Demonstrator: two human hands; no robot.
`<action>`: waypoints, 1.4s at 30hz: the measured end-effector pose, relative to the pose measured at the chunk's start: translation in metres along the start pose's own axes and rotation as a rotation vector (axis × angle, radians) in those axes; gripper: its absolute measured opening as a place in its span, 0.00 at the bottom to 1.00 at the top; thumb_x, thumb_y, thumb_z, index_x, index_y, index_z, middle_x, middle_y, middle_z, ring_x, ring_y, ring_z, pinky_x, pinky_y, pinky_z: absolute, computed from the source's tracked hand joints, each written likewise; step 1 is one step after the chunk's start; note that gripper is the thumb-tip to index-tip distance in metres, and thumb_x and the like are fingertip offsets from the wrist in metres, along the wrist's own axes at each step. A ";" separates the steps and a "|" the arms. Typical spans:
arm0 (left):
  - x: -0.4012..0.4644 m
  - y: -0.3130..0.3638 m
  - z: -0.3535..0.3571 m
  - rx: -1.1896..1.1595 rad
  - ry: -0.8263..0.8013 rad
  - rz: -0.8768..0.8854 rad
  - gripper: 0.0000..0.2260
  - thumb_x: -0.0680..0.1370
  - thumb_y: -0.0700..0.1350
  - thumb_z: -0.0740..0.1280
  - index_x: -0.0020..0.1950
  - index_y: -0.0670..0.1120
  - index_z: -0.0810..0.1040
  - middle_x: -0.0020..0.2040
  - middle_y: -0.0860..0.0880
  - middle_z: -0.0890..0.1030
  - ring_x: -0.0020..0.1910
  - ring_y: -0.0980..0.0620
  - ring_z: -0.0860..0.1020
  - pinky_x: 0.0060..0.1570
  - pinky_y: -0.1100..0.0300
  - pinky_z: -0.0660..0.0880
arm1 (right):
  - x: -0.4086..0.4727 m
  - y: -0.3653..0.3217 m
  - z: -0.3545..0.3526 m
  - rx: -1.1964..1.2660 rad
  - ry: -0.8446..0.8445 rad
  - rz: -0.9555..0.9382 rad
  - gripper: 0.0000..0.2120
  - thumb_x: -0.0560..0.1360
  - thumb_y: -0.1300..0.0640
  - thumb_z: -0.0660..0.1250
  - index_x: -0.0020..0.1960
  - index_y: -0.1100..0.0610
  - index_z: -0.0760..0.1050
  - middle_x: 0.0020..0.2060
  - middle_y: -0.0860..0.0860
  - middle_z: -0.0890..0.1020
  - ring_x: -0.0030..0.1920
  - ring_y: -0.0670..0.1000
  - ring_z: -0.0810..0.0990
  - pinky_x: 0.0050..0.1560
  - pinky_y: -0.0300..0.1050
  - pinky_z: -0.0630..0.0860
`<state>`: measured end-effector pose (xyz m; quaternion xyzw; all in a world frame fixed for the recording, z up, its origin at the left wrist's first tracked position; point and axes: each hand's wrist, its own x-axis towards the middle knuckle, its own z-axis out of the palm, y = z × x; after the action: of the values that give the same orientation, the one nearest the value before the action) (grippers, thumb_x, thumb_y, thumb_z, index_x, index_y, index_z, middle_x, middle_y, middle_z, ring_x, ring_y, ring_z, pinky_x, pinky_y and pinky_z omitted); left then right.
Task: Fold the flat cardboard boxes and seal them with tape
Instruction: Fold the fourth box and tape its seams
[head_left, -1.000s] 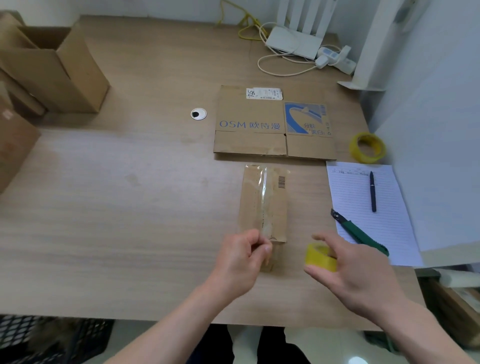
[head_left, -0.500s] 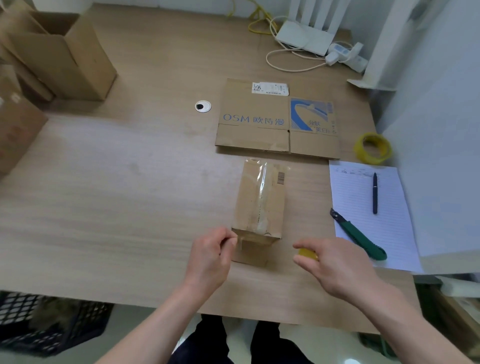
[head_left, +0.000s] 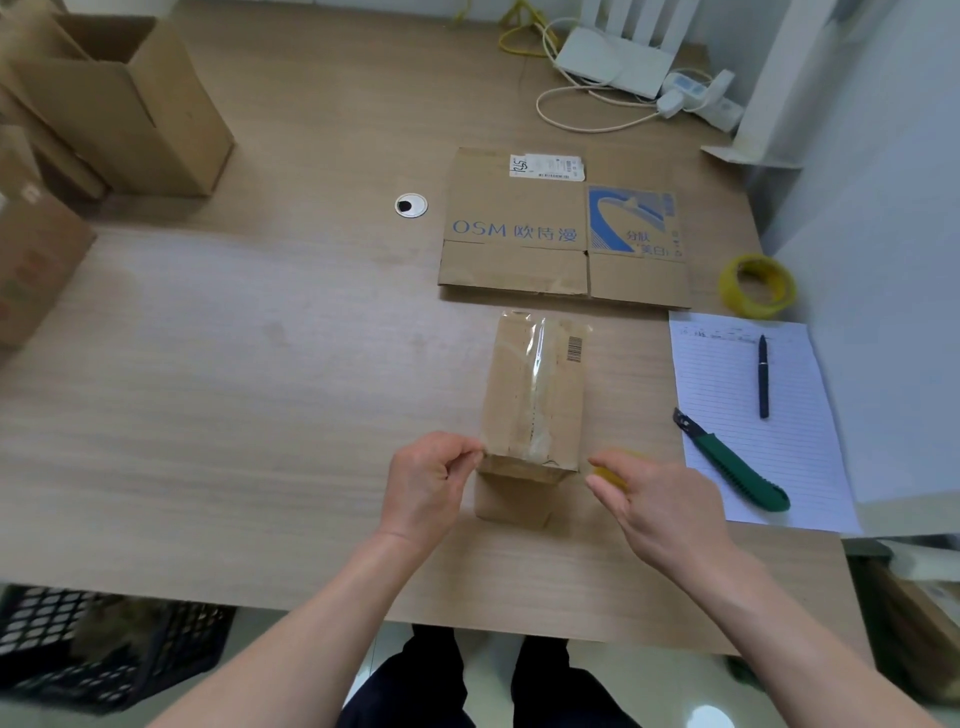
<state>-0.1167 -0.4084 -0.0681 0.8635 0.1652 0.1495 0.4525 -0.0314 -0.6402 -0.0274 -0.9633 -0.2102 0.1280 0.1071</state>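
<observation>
At the far left of the worktop (head_left: 208, 364) stands an open cardboard box (head_left: 130, 104), its top flaps up; its inside lies in shadow and I cannot tell what it holds. A second brown box (head_left: 36, 265) is cut off by the left edge just in front of it. Under the worktop's near-left corner sits a black lattice crate (head_left: 104, 654) with something brownish inside, too blurred to name.

Near the middle, the left hand (head_left: 431, 483) pinches the near left corner of the small folded box (head_left: 535, 405), thumb and forefinger curled together there. That box stands closed, a strip of clear tape running along its top seam. Behind it a flat printed carton (head_left: 566, 234) lies unfolded.

The right hand (head_left: 660, 499), just right of the small box, curls its fingers round a yellow tape roll (head_left: 610, 475), mostly hidden. Farther right a green utility knife (head_left: 737, 467) and a pen (head_left: 763, 376) rest on a lined sheet (head_left: 727, 364), with another yellow tape roll (head_left: 757, 286) behind it.
</observation>
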 end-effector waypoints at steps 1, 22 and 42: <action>0.000 -0.001 0.000 -0.002 0.002 0.003 0.04 0.73 0.35 0.74 0.43 0.43 0.85 0.39 0.51 0.84 0.38 0.57 0.80 0.42 0.58 0.77 | 0.000 0.000 0.002 0.001 0.003 0.001 0.14 0.78 0.39 0.62 0.60 0.39 0.77 0.52 0.42 0.84 0.50 0.54 0.82 0.40 0.46 0.71; 0.028 -0.006 0.004 -0.215 -0.113 -0.527 0.11 0.71 0.43 0.76 0.52 0.53 0.82 0.42 0.51 0.83 0.40 0.58 0.80 0.44 0.66 0.75 | 0.026 0.007 0.022 0.127 -0.031 -0.128 0.23 0.79 0.49 0.64 0.73 0.38 0.67 0.56 0.44 0.83 0.52 0.54 0.81 0.43 0.46 0.74; 0.039 0.015 0.004 0.477 -0.339 0.434 0.04 0.75 0.42 0.71 0.48 0.44 0.79 0.54 0.44 0.75 0.42 0.43 0.74 0.31 0.54 0.73 | 0.036 0.013 0.018 0.075 -0.004 -0.334 0.22 0.79 0.49 0.65 0.72 0.49 0.71 0.53 0.51 0.84 0.51 0.57 0.82 0.47 0.52 0.77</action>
<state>-0.0780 -0.4035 -0.0539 0.9722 -0.0692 0.0542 0.2170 0.0000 -0.6333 -0.0546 -0.9100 -0.3627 0.1180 0.1625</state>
